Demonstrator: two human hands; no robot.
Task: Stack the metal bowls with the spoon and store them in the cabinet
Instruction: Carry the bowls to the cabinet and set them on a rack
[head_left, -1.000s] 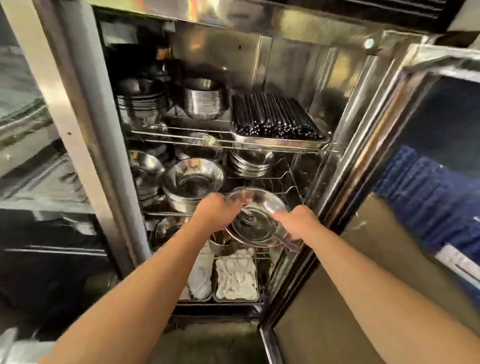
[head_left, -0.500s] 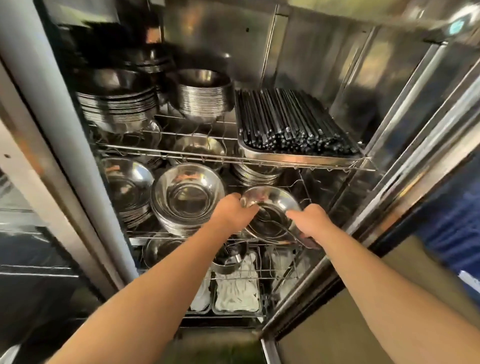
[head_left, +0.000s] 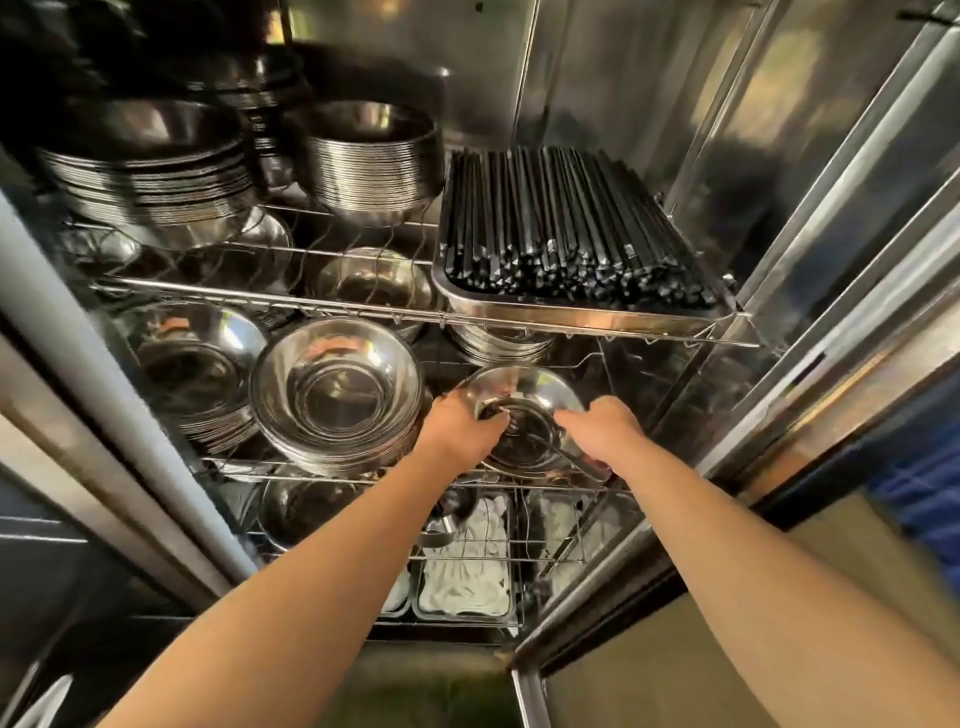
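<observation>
Change since a second ago: I see the held bowls (head_left: 524, 410) now in over the middle wire shelf (head_left: 332, 467) of the cabinet (head_left: 649, 130); earlier they hung out in front of it, lower and nearer me. The view has also closed in, so the shelves fill the picture.
Left hand (head_left: 460, 434): curled over the bowls' rim at about 9 o'clock, fingers hooked inside, thumb side out.
Right hand (head_left: 597, 428): clamped on the rim at about 4 o'clock, over the spoon handle (head_left: 576, 457).
Spoon: lying inside the top bowl, handle sticking out past the rim toward 5 o'clock; its head is too dark for me to make out.
Bowls' place: on the right part of the middle shelf, just beside the large bowl stack (head_left: 335, 397) at their 9 o'clock, under the tray of black chopsticks (head_left: 566, 234).
Hard to tell: whether the bowls rest on the wire or hang just above it; how many bowls are nested, since my hands cover the sides.
Hidden or cut off: the stack behind them (head_left: 498, 345) shows only its rims under the tray; the top-left bowl stacks (head_left: 150, 176) fade into shadow; the white cloths in the bottom trays (head_left: 467, 571) are partly behind my left forearm.
</observation>
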